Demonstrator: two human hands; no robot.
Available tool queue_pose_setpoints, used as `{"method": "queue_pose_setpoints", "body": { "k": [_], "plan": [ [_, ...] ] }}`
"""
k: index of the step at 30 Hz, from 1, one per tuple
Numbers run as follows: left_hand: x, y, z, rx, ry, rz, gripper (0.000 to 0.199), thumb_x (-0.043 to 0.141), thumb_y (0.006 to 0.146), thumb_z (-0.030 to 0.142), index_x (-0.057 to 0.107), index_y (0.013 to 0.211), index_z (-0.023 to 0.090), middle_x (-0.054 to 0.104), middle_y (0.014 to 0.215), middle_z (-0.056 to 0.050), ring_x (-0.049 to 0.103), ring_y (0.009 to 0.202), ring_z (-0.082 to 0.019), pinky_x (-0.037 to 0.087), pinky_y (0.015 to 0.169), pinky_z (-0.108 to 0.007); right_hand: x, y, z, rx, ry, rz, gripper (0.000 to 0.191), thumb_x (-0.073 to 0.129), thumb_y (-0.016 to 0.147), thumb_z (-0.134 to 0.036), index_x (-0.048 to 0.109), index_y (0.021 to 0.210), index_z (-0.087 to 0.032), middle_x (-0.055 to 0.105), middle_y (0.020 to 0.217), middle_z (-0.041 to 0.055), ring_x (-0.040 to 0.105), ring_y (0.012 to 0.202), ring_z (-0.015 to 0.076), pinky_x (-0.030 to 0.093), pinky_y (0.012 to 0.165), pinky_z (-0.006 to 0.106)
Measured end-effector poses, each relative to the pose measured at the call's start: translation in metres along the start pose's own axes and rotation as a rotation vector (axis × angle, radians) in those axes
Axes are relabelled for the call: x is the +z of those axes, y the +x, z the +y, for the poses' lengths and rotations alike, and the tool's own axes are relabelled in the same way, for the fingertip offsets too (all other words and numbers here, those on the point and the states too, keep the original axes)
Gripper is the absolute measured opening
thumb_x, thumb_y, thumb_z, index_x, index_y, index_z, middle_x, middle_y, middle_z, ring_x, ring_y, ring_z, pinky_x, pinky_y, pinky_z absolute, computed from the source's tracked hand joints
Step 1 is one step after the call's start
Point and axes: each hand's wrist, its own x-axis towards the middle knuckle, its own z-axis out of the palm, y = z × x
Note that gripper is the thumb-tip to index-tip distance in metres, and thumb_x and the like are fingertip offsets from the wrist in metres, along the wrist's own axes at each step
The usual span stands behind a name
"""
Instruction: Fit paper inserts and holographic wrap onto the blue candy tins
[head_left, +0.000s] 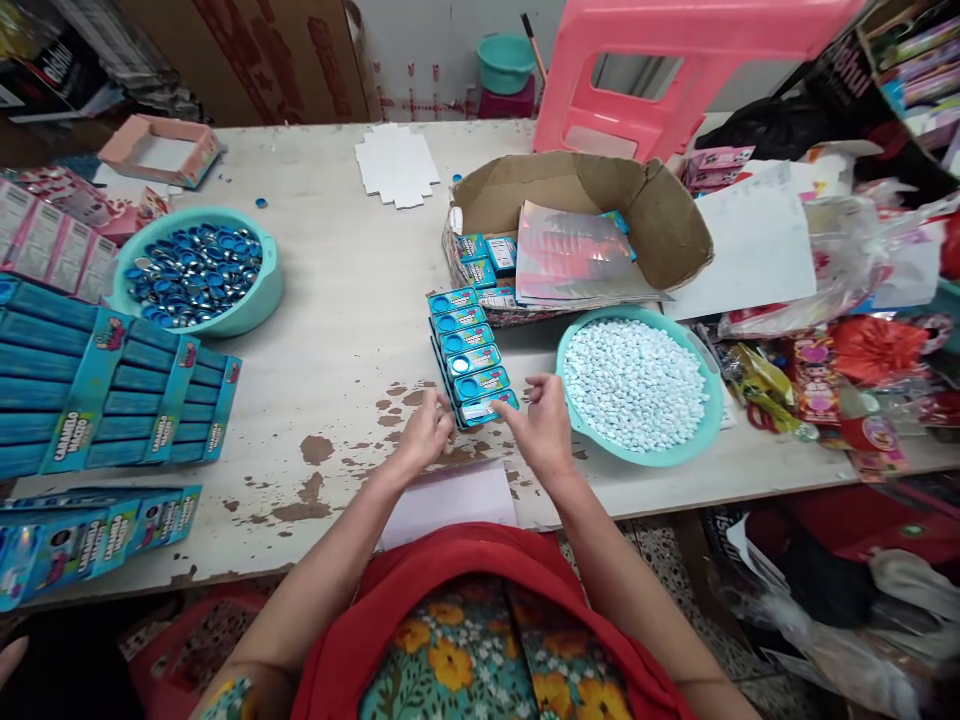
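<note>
A row of small blue candy packs (469, 361), each with a round window, lies on the table in front of me. My left hand (427, 430) is closed at the near left corner of the row, its fingers curled in; whatever they hold is hidden. On the other side, my right hand (545, 425) has its fingers apart, and the thumb reaches onto the nearest pack. Just right of that hand sits a turquoise basin (660, 459) full of small pale blue candies (634, 385). A white sheet (457, 500) lies at the table edge below my hands.
Another turquoise basin (264, 292) holds blue and silver caps at left. Blue display boxes (97, 390) stand nearer that side. An open cardboard box (592, 175) with packs and shiny sheets is behind the row. A pink stool (645, 30) and bagged goods fill the right.
</note>
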Motion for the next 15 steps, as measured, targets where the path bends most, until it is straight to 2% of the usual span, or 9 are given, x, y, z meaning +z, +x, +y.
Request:
{"method": "queue_pose_setpoints", "body": {
  "k": [2,4,6,8,10,12,13,15],
  "plan": [
    [0.009,-0.006,-0.005,-0.006,0.206,0.172,0.016,0.038,0.087,0.026,0.04,0.101,0.02,0.059,0.069,0.002,0.055,0.051,-0.012,0.04,0.054,-0.025,0.0,-0.001,0.003,0.03,0.063,0.004,0.048,0.066,0.07,-0.048,0.05,0.104,-0.017,0.053,0.095,0.0053,0.05,0.072,0.0152,0.044,0.068,0.03],
    [0.023,-0.014,-0.007,0.037,0.424,0.3,0.017,0.036,0.089,0.027,0.045,0.102,0.02,0.062,0.082,-0.004,0.061,0.071,-0.018,0.043,0.066,-0.029,0.004,-0.002,0.003,0.043,0.108,-0.028,0.044,0.064,0.073,-0.049,0.052,0.101,-0.017,0.054,0.098,0.0064,0.05,0.071,0.0146,0.045,0.068,0.03],
    [0.033,-0.021,-0.01,0.078,0.66,0.274,0.02,0.034,0.09,0.023,0.05,0.102,0.02,0.062,0.092,-0.008,0.059,0.088,-0.022,0.042,0.074,-0.032,0.009,-0.004,0.002,0.056,0.131,-0.038,0.037,0.062,0.075,-0.046,0.055,0.095,-0.016,0.056,0.094,0.006,0.051,0.07,0.0148,0.045,0.067,0.031],
    [0.03,-0.023,-0.018,0.107,0.858,0.133,0.023,0.035,0.088,0.018,0.054,0.099,0.021,0.061,0.098,-0.01,0.056,0.098,-0.024,0.04,0.079,-0.035,0.014,-0.007,0.003,0.088,0.187,-0.022,0.031,0.059,0.079,-0.043,0.055,0.094,-0.016,0.058,0.092,0.0052,0.052,0.069,0.0144,0.046,0.067,0.031],
    [0.009,-0.022,-0.033,0.093,0.945,0.085,0.024,0.036,0.087,0.019,0.057,0.098,0.021,0.061,0.104,-0.01,0.052,0.103,-0.025,0.039,0.083,-0.036,0.015,-0.016,0.009,0.14,0.32,0.028,0.031,0.055,0.083,-0.04,0.053,0.104,-0.017,0.058,0.097,0.0054,0.054,0.07,0.0138,0.047,0.064,0.03],
    [-0.023,-0.024,-0.052,-0.039,0.925,0.11,0.026,0.035,0.089,0.029,0.058,0.096,0.02,0.062,0.103,-0.009,0.053,0.1,-0.026,0.039,0.082,-0.037,0.014,-0.032,0.019,0.183,0.432,0.12,0.033,0.051,0.086,-0.038,0.048,0.113,-0.02,0.056,0.101,0.0054,0.056,0.073,0.0139,0.048,0.061,0.028],
    [-0.04,-0.027,-0.063,-0.126,0.878,0.082,0.031,0.033,0.09,0.035,0.059,0.093,0.019,0.063,0.097,-0.009,0.055,0.094,-0.025,0.04,0.079,-0.035,0.013,-0.042,0.024,0.179,0.441,0.148,0.032,0.051,0.086,-0.036,0.048,0.114,-0.02,0.056,0.098,0.0047,0.056,0.073,0.014,0.047,0.06,0.027],
    [-0.066,-0.036,-0.084,-0.232,0.713,-0.056,0.038,0.031,0.089,0.042,0.06,0.085,0.017,0.064,0.086,-0.007,0.057,0.083,-0.022,0.042,0.073,-0.032,0.015,-0.064,0.033,0.072,0.374,0.073,0.021,0.053,0.086,-0.032,0.053,0.104,-0.021,0.056,0.089,0.0027,0.055,0.071,0.0138,0.046,0.06,0.027]
  ]
}}
